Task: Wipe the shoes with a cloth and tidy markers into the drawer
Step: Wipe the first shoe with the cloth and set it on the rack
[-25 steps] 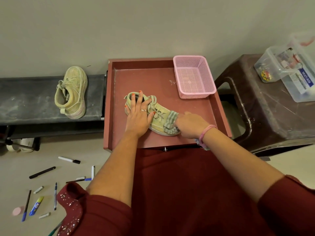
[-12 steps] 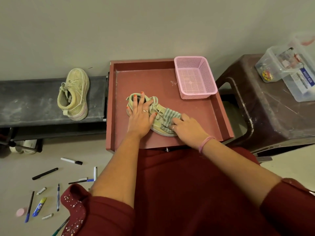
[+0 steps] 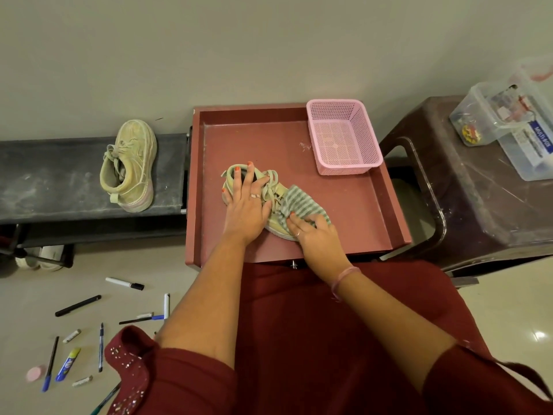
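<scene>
The left hand (image 3: 246, 205) lies flat on a shoe (image 3: 276, 205) in the red drawer (image 3: 353, 232). The right hand (image 3: 314, 235) pinches the striped cloth (image 3: 299, 202), now spread wider over the toe. A pink basket (image 3: 344, 136) sits behind. Markers (image 3: 124, 283) lie on the floor (image 3: 89, 265); another shoe (image 3: 130, 166) rests on the bench (image 3: 45, 175).

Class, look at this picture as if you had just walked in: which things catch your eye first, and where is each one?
At centre, the left hand presses a pale green shoe flat in the open red drawer, while the right hand rubs a striped cloth over its toe. A pink basket sits in the drawer's far right corner. The second shoe lies on the dark bench to the left, and markers are scattered on the floor below.
</scene>
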Available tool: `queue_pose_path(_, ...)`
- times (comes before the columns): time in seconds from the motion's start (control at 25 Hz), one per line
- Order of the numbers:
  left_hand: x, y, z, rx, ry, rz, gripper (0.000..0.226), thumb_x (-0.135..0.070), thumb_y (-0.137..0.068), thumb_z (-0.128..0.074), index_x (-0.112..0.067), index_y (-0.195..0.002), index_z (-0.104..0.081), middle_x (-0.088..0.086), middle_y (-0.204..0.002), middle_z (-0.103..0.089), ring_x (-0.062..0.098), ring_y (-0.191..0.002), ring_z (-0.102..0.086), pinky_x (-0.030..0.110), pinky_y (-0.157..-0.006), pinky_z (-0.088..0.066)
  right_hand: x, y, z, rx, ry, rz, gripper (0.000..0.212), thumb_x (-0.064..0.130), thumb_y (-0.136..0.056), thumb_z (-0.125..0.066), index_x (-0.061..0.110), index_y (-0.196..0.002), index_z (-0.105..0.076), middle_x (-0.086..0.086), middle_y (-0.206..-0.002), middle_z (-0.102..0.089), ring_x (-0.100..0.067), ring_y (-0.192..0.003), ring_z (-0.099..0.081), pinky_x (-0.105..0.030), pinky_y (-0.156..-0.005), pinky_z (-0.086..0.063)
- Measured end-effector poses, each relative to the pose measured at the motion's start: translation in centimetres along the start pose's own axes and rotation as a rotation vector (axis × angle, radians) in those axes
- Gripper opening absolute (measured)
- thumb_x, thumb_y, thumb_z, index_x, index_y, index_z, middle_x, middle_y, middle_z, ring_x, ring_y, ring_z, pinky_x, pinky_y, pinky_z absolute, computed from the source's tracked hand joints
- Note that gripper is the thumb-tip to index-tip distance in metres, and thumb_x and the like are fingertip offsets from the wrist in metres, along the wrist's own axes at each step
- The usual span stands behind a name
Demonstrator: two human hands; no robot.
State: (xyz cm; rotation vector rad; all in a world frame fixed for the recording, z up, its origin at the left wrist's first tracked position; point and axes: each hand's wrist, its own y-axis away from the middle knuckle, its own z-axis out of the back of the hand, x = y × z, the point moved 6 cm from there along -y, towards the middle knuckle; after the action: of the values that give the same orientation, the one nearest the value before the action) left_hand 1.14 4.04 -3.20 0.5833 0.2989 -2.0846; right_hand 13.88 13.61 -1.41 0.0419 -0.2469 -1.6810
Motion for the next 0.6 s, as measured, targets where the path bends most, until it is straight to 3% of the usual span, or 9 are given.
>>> queue_pose_path(0.2,-0.2,0.0,0.2,0.009,0.024,0.017,0.053,-0.027,-0.095,-0.049,-0.024,-0.146,-0.033,0.000,-0.162,0.002,0.023,-0.148,0.015,0.062,-0.114,0.001,-2.5,0.8,1.6,0.058,0.251,0.134,0.034,0.012,-0.094,-0.042,0.028,-0.118,-0.061,0.011,-0.125,-0.059,-0.021,-0.118,-0.042,-0.036,-0.084,-0.035)
queue_pose_path(0.28,-0.1,0.1,0.2,0.013,0.023,0.017,0.053,-0.027,-0.096,-0.049,-0.024,-0.146,-0.033,-0.001,-0.162,0.003,0.023,-0.148,0.015,0.062,-0.114,0.002,-4.0,0.9,2.5,0.054,0.102,-0.006,0.047,0.001,-0.088,-0.044,0.030,-0.121,-0.061,0.010,-0.125,-0.061,-0.021,-0.117,-0.043,-0.038,-0.088,-0.039)
queue_pose_path(0.36,-0.1,0.0,0.2,0.014,0.025,0.019,0.052,-0.026,-0.096,-0.049,-0.024,-0.146,-0.033,0.000,-0.162,0.003,0.023,-0.148,0.016,0.063,-0.115,0.001,-5.1,0.7,4.4,-0.117,-0.262,-0.188,0.060,-0.008,-0.083,-0.044,0.030,-0.127,-0.059,0.007,-0.130,-0.059,-0.022,-0.119,-0.043,-0.040,-0.093,-0.041)
queue_pose_path(0.44,-0.3,0.1,0.3,0.016,0.029,0.020,0.051,-0.026,-0.096,-0.048,-0.024,-0.145,-0.034,0.000,-0.162,0.003,0.023,-0.148,0.016,0.063,-0.114,0.001,-5.1,-0.7,4.8,-0.181,-0.329,-0.232,0.068,-0.009,-0.084,-0.049,0.034,-0.137,-0.048,0.007,-0.141,-0.051,-0.022,-0.127,-0.039,-0.044,-0.099,-0.036)
queue_pose_path(0.52,-0.3,0.1,0.4,0.015,0.019,0.014,0.051,-0.025,-0.096,-0.048,-0.023,-0.145,-0.034,0.000,-0.162,0.004,0.024,-0.147,0.016,0.063,-0.114,0.001,-2.3,-1.6,2.5,0.038,-0.158,-0.125,0.085,-0.005,-0.083,-0.059,0.033,-0.149,-0.023,0.008,-0.157,-0.023,-0.023,-0.144,-0.018,-0.054,-0.110,-0.021)
queue_pose_path(0.6,-0.2,0.1,0.4,0.022,0.018,0.014,0.052,-0.025,-0.096,-0.048,-0.023,-0.145,-0.034,0.000,-0.162,0.004,0.024,-0.147,0.016,0.063,-0.114,0.002,0.0,-0.5,-1.1,0.160,0.015,-0.019,0.082,0.000,-0.091,-0.048,0.027,-0.152,0.000,0.003,-0.161,0.001,-0.026,-0.148,0.005,-0.061,-0.113,-0.009)
